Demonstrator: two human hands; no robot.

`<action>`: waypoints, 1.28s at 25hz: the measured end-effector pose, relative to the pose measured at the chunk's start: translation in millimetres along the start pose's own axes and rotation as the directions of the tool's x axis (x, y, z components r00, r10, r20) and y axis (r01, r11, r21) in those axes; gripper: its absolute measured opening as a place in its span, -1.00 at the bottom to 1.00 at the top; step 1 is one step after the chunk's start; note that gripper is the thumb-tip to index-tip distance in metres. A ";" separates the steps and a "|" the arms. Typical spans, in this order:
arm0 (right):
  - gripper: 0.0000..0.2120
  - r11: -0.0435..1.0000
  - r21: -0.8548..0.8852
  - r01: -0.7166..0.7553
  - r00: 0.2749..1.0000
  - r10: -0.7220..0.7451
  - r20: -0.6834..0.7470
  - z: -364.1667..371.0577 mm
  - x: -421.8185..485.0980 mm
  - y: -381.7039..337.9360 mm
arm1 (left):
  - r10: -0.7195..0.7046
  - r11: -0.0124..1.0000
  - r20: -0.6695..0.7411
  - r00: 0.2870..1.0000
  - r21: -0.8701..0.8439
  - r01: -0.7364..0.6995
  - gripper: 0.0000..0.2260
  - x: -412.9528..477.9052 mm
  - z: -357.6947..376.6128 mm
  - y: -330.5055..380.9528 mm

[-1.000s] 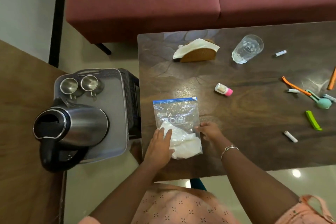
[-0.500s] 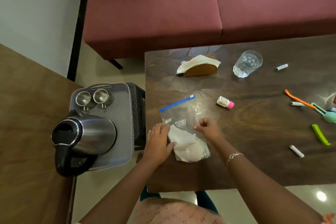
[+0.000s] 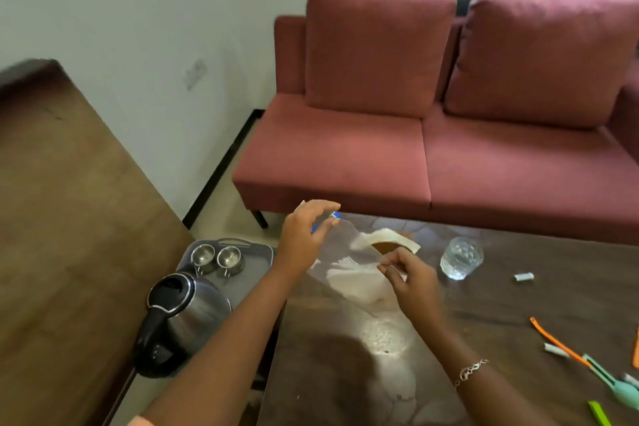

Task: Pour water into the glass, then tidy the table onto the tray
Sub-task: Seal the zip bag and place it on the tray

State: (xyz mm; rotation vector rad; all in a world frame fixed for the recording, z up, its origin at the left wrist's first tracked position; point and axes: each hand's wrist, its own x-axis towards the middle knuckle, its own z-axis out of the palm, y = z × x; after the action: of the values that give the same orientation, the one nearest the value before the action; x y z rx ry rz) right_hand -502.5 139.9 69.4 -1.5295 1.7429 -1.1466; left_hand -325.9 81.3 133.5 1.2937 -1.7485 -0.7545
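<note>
Dark wood counter (image 3: 501, 322), red sofa (image 3: 345, 156) behind. Zip bag (image 3: 345, 252) w/ white tissue is now lifted off the counter, just left of the glass (image 3: 461, 258); 0.5 s ago it lay flat. Left hand (image 3: 304, 239) fingers pinch its blue zip strip, right hand (image 3: 411, 282) fingers pinch its side edge. Prob. tidying is underway: bag bound for tray (image 3: 257, 261), well left of glass, under kettle (image 3: 186, 315). View has tilted up vs. earlier.
</note>
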 end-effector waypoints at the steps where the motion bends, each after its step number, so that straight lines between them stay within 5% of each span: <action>1: -0.85 0.999 0.028 0.025 1.000 -0.024 -0.015 -5.9 6.6 -8.8 | -0.001 1.000 -0.029 1.000 -0.026 0.000 -0.84 4.2 -5.2 10.9; 12: -0.86 0.886 0.317 0.337 0.940 -0.332 -0.072 -46.9 78.0 -141.6 | 0.286 0.956 -0.131 0.949 0.101 -0.274 -0.91 44.6 -36.1 91.7; 20: -0.96 0.804 0.447 0.391 0.920 -0.341 -0.192 -48.4 79.7 -183.4 | 0.377 0.922 -0.182 0.908 0.173 -0.348 -0.88 48.0 -49.9 124.3; 32: -0.88 0.863 0.079 0.499 0.819 -0.440 -0.369 -51.6 77.4 -205.6 | 0.391 0.912 -0.183 0.902 0.211 -0.352 -0.86 53.3 -61.7 155.5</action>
State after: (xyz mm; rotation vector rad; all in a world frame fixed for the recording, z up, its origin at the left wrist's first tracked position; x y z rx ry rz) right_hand -458.0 79.4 282.3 -1.7921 1.4402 -1.8589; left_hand -352.3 76.3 307.1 1.0572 -1.8316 -0.2329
